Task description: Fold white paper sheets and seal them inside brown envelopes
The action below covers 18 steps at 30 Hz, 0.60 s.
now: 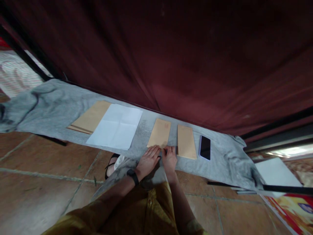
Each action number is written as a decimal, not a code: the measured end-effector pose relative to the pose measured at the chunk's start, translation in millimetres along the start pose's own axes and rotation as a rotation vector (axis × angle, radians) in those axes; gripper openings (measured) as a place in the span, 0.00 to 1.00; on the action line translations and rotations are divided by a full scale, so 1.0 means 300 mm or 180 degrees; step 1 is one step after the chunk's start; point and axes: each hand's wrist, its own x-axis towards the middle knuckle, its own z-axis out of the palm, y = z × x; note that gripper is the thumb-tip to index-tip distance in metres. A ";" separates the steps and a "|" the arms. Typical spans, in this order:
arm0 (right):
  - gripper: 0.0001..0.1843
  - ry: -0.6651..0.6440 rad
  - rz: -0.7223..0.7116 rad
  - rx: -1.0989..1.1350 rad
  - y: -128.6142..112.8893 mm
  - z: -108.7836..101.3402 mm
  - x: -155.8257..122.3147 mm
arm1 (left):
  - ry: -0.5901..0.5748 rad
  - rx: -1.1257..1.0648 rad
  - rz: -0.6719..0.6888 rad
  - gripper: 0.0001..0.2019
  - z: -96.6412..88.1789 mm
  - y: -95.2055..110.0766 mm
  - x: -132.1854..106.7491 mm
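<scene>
A small brown paper envelope (160, 132) lies on the grey cloth straight in front of me. My left hand (148, 160), with a dark watch on its wrist, rests flat at the envelope's near end with the fingers stretched out. At the same near edge, beside it, my right hand (169, 160) has its fingers curled and pinched on the paper. The exact fold under the fingertips is hidden. To the right lies a stack of similar brown envelopes (186, 142). A phone (205, 148) with a dark screen and a pale purple case sits beyond that.
White creased paper (117, 125) lies to the left, overlapping larger brown envelopes (90, 117). The grey cloth (225, 156) covers a narrow surface. A dark red curtain (171, 65) hangs along its far edge. Black bars (281, 122) frame the sides, and a tiled floor (73, 182) shows below.
</scene>
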 end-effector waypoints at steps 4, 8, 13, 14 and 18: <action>0.11 0.0021 0.0049 0.0099 -0.001 -0.004 -0.006 | -0.0022 0.0097 0.0004 0.22 0.007 0.008 -0.016; 0.15 0.0173 -0.0242 0.0598 -0.012 0.003 -0.026 | -0.0077 0.0152 -0.0001 0.23 0.009 -0.001 -0.015; 0.20 -0.0329 -0.0748 0.1119 -0.045 0.017 -0.064 | -0.0259 0.0261 -0.0010 0.26 0.019 -0.003 -0.023; 0.21 -0.0410 -0.0795 0.1080 -0.049 0.016 -0.070 | -0.0260 0.0284 -0.0035 0.27 0.020 -0.002 -0.026; 0.23 -0.0545 -0.0924 0.0839 -0.043 0.005 -0.090 | -0.0150 0.0344 -0.0156 0.27 0.019 -0.004 -0.039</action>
